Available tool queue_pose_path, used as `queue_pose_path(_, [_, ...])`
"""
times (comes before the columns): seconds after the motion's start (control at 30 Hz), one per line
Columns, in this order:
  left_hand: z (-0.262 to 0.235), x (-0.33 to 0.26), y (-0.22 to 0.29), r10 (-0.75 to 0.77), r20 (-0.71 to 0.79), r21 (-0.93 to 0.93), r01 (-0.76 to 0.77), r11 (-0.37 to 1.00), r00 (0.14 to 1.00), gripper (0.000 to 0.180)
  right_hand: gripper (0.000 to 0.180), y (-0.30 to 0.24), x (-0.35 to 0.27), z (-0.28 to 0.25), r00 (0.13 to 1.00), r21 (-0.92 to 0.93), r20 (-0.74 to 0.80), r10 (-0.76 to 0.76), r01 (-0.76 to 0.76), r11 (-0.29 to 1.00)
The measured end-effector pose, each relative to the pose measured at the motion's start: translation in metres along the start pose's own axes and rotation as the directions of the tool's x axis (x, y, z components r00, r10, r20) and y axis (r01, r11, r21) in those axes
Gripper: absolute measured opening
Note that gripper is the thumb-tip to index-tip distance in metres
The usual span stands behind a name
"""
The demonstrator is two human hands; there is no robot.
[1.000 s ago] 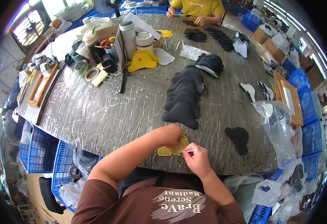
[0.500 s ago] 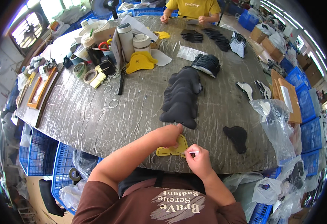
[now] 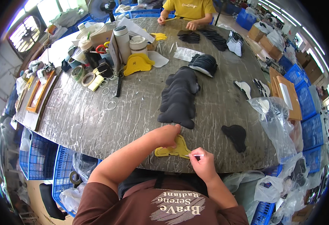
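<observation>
At the near edge of the table, a yellow curved template [image 3: 182,149] with marks along its border lies flat. My left hand [image 3: 168,135] presses on its upper left part with bent fingers, some of them hidden under the hand. Pinched in my right hand [image 3: 203,165] is a slim white pen [image 3: 197,155], its tip at the template's lower right edge. Just beyond my left hand, a row of overlapping black padded pieces [image 3: 177,99] stretches away. A single black piece [image 3: 235,137] of similar curved shape lies to the right.
Another yellow template [image 3: 138,63] leans near white cups, tape rolls [image 3: 88,79] and rubber bands at the back left. A stack of dark curved pieces [image 3: 203,65] sits behind the black row. Clear plastic bags [image 3: 273,123] hang at the right edge. Across the table sits a person in yellow [image 3: 193,9].
My right hand and the pen have shifted slightly right along the template's lower edge. My left hand stays on the template. The person opposite has lowered one hand toward the dark pieces.
</observation>
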State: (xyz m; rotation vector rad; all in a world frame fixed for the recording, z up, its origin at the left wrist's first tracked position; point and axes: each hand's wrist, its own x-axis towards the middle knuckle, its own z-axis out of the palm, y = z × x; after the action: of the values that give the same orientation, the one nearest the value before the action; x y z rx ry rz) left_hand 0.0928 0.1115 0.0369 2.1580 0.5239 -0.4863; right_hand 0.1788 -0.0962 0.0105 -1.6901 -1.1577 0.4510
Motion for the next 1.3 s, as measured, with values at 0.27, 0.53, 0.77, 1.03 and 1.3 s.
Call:
queue_pose_path(0.27, [-0.001,-0.002,0.002,-0.043,0.028,-0.006,0.044,0.999,0.999,0.05,0.009,0.001,0.004,-0.006,0.999,-0.129,0.027,-0.04,0.043,0.991])
queue_pose_path(0.53, [0.017,-0.011,-0.027,0.368,-0.424,0.179,-0.321,0.93,0.828,0.04,0.013,0.013,0.029,-0.02,0.993,0.12,-0.098,0.07,-0.058,0.991])
queue_pose_path(0.77, [0.005,0.005,-0.101,0.105,-0.512,-0.859,-0.506,-0.08,0.852,0.013,0.03,0.007,0.077,0.004,0.944,-0.33,0.263,0.2,-0.107,0.938])
queue_pose_path(1.03, [0.002,0.008,-0.108,0.148,-0.54,-0.824,-0.484,-0.294,0.829,0.012,0.026,0.0,0.078,0.041,0.967,-0.528,0.248,0.059,0.084,0.845])
queue_pose_path(1.3, [0.005,0.002,-0.124,0.195,-0.551,-0.826,-0.498,-0.263,0.812,0.015,0.025,0.019,0.066,-0.06,0.945,0.095,0.009,0.326,-0.325,0.941])
